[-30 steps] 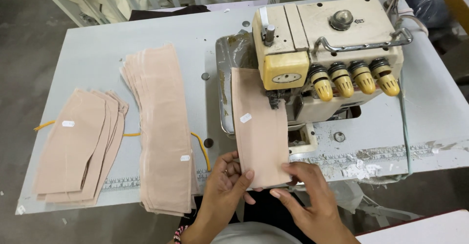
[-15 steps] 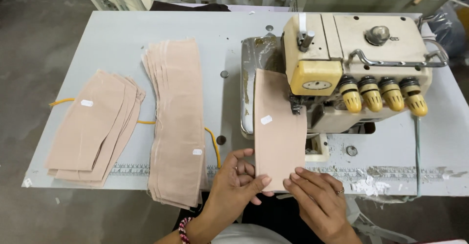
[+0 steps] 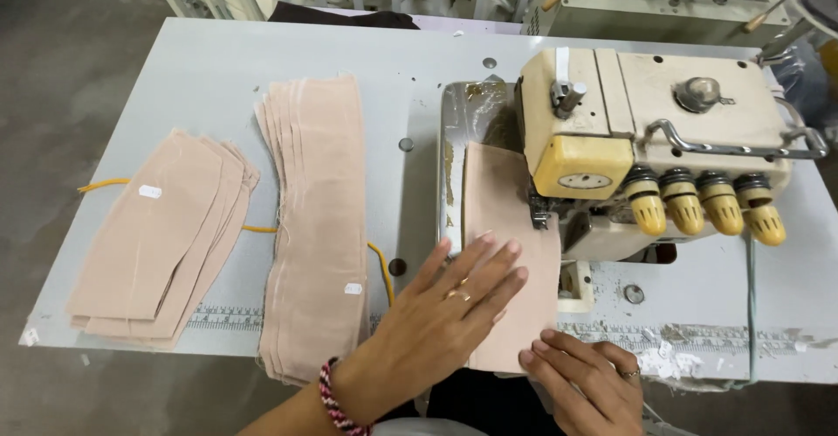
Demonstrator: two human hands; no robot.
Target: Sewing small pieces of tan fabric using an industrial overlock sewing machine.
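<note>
We note a pale grey surface (image 3: pixel 218 78) bearing two beige fabric stacks (image 3: pixel 319 226) (image 3: pixel 157 240), a yellow cord (image 3: pixel 105 185), and a cream sewing machine (image 3: pixel 663 130) at right.

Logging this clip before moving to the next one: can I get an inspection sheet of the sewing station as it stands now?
Surface: pale grey table, ruler strip along the front edge, scattered lint at the right front.
Job's things: beige fabric piece lying flat at the cream overlock machine, far end at the presser area.
Clutter: tall stack of beige strips; fanned stack of shaped beige pieces, each with a small white tag.
Grip: left hand flat on the fabric, fingers spread; right hand at its near right corner.
Cables: yellow cord running under the stacks; grey cable at right.
Surroundings: concrete floor, metal rack behind.
</note>
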